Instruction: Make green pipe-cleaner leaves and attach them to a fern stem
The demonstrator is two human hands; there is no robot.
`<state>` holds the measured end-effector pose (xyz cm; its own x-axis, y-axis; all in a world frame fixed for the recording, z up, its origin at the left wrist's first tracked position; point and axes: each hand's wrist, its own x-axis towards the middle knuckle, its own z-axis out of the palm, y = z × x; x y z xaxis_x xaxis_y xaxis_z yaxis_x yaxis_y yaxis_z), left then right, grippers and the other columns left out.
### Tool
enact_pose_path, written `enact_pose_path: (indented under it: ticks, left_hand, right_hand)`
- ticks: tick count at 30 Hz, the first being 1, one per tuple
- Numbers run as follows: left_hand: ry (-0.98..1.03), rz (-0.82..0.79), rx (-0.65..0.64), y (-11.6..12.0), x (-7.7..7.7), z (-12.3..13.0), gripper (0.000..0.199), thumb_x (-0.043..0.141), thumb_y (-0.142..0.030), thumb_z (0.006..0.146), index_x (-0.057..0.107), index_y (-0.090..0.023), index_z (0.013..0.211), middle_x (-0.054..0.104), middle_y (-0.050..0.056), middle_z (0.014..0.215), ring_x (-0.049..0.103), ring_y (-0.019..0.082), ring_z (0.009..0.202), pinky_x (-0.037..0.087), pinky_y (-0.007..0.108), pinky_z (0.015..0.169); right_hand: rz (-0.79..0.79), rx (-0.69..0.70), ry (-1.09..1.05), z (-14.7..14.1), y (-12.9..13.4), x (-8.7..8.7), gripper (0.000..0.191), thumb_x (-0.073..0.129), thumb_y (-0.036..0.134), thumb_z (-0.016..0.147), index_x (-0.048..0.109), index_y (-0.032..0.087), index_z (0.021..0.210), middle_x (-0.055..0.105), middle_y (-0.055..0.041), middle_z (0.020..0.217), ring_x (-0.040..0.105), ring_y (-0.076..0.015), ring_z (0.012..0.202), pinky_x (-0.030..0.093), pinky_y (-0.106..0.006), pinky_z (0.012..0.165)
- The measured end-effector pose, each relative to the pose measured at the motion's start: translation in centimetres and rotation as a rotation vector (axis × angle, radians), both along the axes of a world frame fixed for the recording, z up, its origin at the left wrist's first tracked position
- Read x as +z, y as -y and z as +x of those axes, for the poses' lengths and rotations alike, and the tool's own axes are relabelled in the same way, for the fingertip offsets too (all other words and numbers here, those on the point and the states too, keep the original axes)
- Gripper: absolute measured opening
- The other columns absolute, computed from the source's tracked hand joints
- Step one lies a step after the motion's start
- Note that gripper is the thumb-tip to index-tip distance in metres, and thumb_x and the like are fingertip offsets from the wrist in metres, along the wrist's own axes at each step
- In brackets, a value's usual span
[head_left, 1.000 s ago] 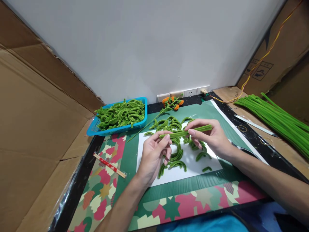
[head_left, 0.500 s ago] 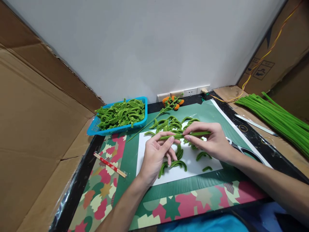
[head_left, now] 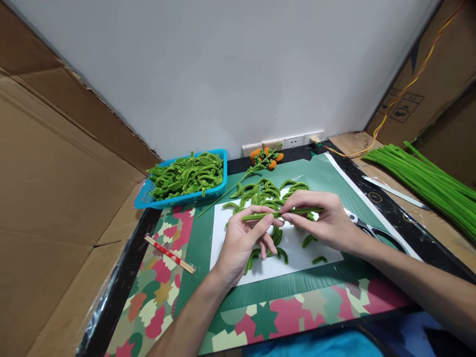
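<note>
Between my two hands runs a green pipe cleaner (head_left: pixel 256 216), held level above a white sheet of paper (head_left: pixel 226 258). My left hand (head_left: pixel 245 238) pinches it between thumb and fingers, the other fingers loosely curled below. The thumb and forefinger of my right hand (head_left: pixel 323 218) close on it near its middle, and its right part passes under those fingers. Whether it is one strand or several side by side, I cannot tell. Beneath and behind my hands, several short curved green pipe cleaner pieces (head_left: pixel 266 186) lie scattered on the paper and green mat.
A blue basket (head_left: pixel 225 171) heaped with bent green pieces stands at the back left. An orange-flowered pipe cleaner stem (head_left: pixel 273 162) lies behind the paper. Wrapped chopsticks (head_left: pixel 169 254) rest at left. Scissors (head_left: pixel 383 235) lie beyond my right wrist, near long green pipe cleaners (head_left: pixel 420 183).
Both hands have shifted slightly down with the pipe cleaner, its left end now tilting a little lower. My hands keep their pinch, and the things on the table stay put.
</note>
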<state>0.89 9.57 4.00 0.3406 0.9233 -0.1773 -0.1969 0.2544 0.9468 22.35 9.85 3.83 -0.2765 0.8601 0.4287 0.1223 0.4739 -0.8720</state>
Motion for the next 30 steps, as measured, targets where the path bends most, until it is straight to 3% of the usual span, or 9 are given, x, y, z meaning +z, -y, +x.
enact_pose_path:
  ticks: [5, 10, 17, 21, 26, 30]
  left_hand:
    - [-0.016, 0.010, 0.016, 0.0, -0.1, 0.0, 0.033, 0.088, -0.037, 0.086, 0.072, -0.015, 0.106, 0.081, 0.008, 0.089, 0.071, 0.013, 0.047, 0.048, 0.016, 0.036]
    - [-0.063, 0.049, 0.007, -0.1, -0.3, 0.2, 0.033, 0.086, -0.040, 0.088, 0.075, -0.014, 0.106, 0.070, 0.000, 0.061, 0.068, 0.013, 0.047, 0.048, 0.015, 0.038]
    - [-0.041, 0.070, 0.008, -0.3, -0.5, 0.0, 0.030, 0.087, -0.039, 0.088, 0.070, -0.014, 0.091, 0.078, 0.005, 0.078, 0.071, 0.014, 0.048, 0.049, 0.016, 0.036]
    - [-0.047, 0.078, 0.026, -0.3, -0.4, -0.1, 0.033, 0.085, -0.041, 0.090, 0.065, -0.015, 0.090, 0.080, 0.007, 0.080, 0.072, 0.015, 0.049, 0.049, 0.017, 0.036]
    - [-0.039, 0.079, 0.034, -0.4, -0.4, -0.2, 0.032, 0.083, -0.041, 0.093, 0.064, -0.015, 0.092, 0.080, 0.007, 0.081, 0.073, 0.015, 0.050, 0.050, 0.016, 0.036]
    - [-0.026, 0.088, 0.009, -0.6, -0.4, -0.3, 0.032, 0.084, -0.040, 0.092, 0.064, -0.015, 0.092, 0.080, 0.007, 0.082, 0.073, 0.014, 0.051, 0.051, 0.016, 0.037]
  right_hand:
    - [-0.002, 0.000, 0.035, 0.5, -0.1, 0.3, 0.011, 0.073, 0.030, 0.100, 0.079, 0.021, 0.100, 0.077, -0.0063, 0.092, 0.069, -0.0200, 0.081, 0.055, -0.032, 0.070]
    - [-0.024, 0.022, 0.040, 0.2, 0.0, 0.0, 0.013, 0.073, 0.032, 0.100, 0.080, 0.021, 0.099, 0.077, -0.0066, 0.091, 0.071, -0.0207, 0.083, 0.056, -0.031, 0.069]
    - [0.024, 0.028, 0.064, 0.2, -0.1, 0.0, 0.011, 0.073, 0.030, 0.100, 0.079, 0.021, 0.102, 0.078, -0.0072, 0.094, 0.073, -0.0210, 0.085, 0.059, -0.031, 0.070]
    - [0.234, 0.032, 0.106, 0.6, -0.5, -0.2, 0.010, 0.071, 0.021, 0.100, 0.077, 0.021, 0.108, 0.079, -0.0073, 0.096, 0.074, -0.0197, 0.083, 0.060, -0.031, 0.071]
    - [0.540, -0.104, 0.259, 0.9, -0.8, -1.1, 0.019, 0.065, 0.012, 0.102, 0.078, 0.024, 0.110, 0.082, -0.0086, 0.100, 0.078, -0.0192, 0.084, 0.061, -0.029, 0.067]
    - [0.645, -0.171, 0.339, 1.0, -0.8, -1.2, 0.015, 0.069, 0.013, 0.101, 0.077, 0.022, 0.109, 0.083, -0.0083, 0.098, 0.078, -0.0185, 0.081, 0.061, -0.028, 0.067]
